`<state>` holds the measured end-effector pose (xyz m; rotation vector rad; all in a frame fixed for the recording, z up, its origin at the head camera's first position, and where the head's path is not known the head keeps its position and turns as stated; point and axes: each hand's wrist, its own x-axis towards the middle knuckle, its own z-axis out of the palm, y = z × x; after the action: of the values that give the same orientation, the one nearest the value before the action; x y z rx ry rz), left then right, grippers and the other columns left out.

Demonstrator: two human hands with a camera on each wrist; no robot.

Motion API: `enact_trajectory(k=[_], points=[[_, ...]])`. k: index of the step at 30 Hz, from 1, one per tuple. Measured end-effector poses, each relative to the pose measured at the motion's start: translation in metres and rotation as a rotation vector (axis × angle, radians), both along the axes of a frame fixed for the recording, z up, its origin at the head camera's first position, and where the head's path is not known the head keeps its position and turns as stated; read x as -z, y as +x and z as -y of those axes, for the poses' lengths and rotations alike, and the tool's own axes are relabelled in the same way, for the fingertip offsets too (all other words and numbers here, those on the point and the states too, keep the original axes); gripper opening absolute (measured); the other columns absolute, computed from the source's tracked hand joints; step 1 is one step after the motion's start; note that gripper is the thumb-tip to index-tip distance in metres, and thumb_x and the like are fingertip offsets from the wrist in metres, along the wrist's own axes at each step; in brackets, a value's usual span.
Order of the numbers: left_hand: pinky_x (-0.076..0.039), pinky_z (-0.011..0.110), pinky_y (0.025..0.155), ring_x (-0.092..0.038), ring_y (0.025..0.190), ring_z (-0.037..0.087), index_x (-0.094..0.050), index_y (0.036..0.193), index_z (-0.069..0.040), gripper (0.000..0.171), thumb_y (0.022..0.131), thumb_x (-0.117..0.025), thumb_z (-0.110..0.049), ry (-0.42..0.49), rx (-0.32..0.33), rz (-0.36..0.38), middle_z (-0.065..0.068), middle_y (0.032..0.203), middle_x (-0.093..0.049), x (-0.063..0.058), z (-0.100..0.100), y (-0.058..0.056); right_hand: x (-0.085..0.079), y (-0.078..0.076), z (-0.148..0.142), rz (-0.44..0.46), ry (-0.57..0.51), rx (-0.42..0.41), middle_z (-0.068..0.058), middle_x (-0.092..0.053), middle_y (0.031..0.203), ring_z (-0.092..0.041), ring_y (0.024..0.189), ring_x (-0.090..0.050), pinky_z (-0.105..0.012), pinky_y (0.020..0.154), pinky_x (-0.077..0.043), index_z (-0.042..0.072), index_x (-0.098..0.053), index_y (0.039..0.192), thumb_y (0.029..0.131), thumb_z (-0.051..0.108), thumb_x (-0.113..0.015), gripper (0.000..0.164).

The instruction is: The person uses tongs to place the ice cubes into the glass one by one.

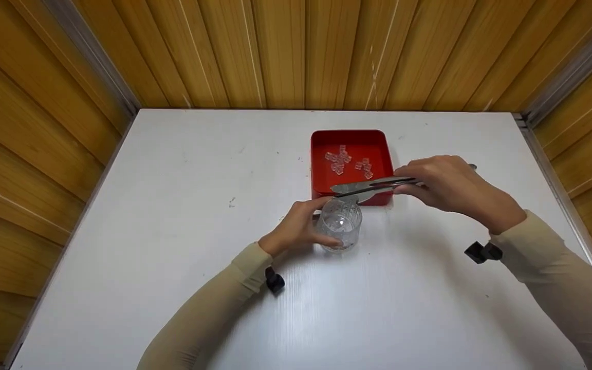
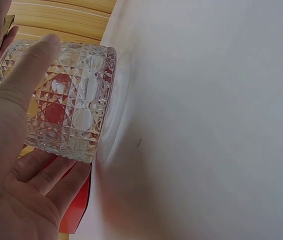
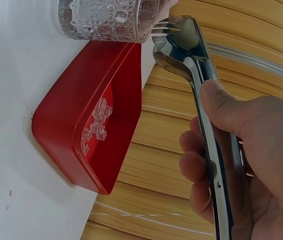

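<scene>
A cut-pattern clear glass (image 1: pixel 340 228) stands upright on the white table, in front of the red tray (image 1: pixel 363 140). My left hand (image 1: pixel 295 228) holds it from the left, thumb on the near side and fingers on the far side, as the left wrist view also shows for the thumb (image 2: pixel 29 67). Metal serving tongs (image 1: pixel 381 185) are gripped in my right hand (image 1: pixel 442 182). Their spoon-and-fork end (image 3: pixel 179 42) lies close over the glass's rim. Several clear cube-like pieces (image 1: pixel 339 160) lie inside the tray.
The white table (image 1: pixel 198 216) runs up to wood-panelled walls (image 1: pixel 275 56) at the back and both sides. A black wrist mount (image 1: pixel 274 281) sits on the left sleeve, another black mount (image 1: pixel 482 252) at the right sleeve.
</scene>
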<state>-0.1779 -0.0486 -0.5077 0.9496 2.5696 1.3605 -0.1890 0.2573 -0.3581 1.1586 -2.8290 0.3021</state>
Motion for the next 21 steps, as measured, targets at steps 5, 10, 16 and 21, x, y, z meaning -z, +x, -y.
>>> enact_trajectory(k=[5,10,16,21], points=[[-0.051,0.025,0.101,-0.065,0.115,0.015,-0.059,0.142,-0.007,0.090,0.066,-0.099,-0.035,0.002,-0.002,-0.008,0.004,0.129,-0.070,0.001,0.000,0.000,0.000,-0.006,0.001,0.015,0.013,0.037,0.004,-0.072,0.083,-0.010,0.064,-0.055,-0.030,0.057,-0.047,0.013,-0.079,0.108,0.088,0.021,-0.083,0.021],[-0.051,0.024,0.101,-0.065,0.115,0.014,-0.059,0.141,-0.007,0.089,0.067,-0.099,-0.034,0.000,-0.001,-0.004,0.003,0.129,-0.070,0.002,0.000,-0.001,-0.001,-0.015,0.002,0.036,0.020,0.068,0.003,-0.071,0.083,-0.012,0.065,-0.055,-0.031,0.056,-0.046,0.013,-0.078,0.109,0.090,0.021,-0.082,0.021],[-0.051,0.026,0.102,-0.065,0.114,0.014,-0.060,0.141,-0.008,0.088,0.067,-0.099,-0.033,0.001,-0.002,-0.002,0.004,0.129,-0.070,0.001,0.000,0.000,-0.002,-0.031,0.006,0.061,0.032,0.100,0.000,-0.072,0.084,-0.017,0.068,-0.057,-0.034,0.059,-0.046,0.012,-0.078,0.110,0.092,0.021,-0.080,0.020],[-0.052,0.025,0.100,-0.066,0.111,0.014,-0.061,0.140,-0.008,0.086,0.067,-0.098,-0.034,0.008,-0.001,-0.002,0.004,0.127,-0.071,0.000,0.000,0.000,-0.001,-0.047,0.009,0.070,0.037,0.119,-0.002,-0.074,0.087,-0.020,0.070,-0.058,-0.034,0.059,-0.046,0.011,-0.078,0.111,0.092,0.023,-0.079,0.022]])
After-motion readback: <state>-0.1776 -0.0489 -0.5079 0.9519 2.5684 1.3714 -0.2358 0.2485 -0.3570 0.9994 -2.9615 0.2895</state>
